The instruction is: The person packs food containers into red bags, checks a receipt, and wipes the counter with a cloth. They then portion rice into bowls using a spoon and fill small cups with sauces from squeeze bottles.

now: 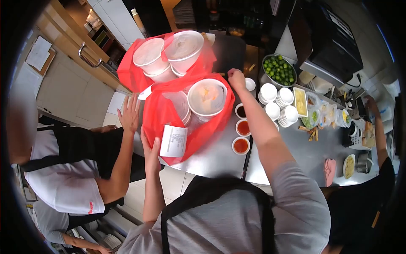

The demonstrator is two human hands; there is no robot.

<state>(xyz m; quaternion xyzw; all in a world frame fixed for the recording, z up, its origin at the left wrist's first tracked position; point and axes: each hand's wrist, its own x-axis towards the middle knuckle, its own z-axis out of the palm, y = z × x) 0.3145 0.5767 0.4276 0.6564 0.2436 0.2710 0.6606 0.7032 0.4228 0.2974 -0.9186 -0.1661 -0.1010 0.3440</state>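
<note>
A red plastic bag point(224, 106) in front of me holds lidded white tubs point(207, 98), and a printed receipt point(174, 142) hangs on its near side. My left hand point(151, 152) rests against the bag's left side beside the receipt, fingers stretched out. Beyond the bag, my right hand point(237, 78) reaches forward with curled fingers; what is in them, if anything, is hidden. Close to it stands a small white cup point(250, 84). Nearer me are a cup of dark sauce point(240, 111) and two cups of red sauce point(242, 127).
Behind stands a second red bag point(129, 76) of tubs. To the right are stacked white cups point(285, 97), a bowl of green limes point(278, 70) and a yellow-filled tray point(300, 101). A co-worker's hand point(130, 113) is raised at left; another co-worker's arm point(377, 127) reaches in at right.
</note>
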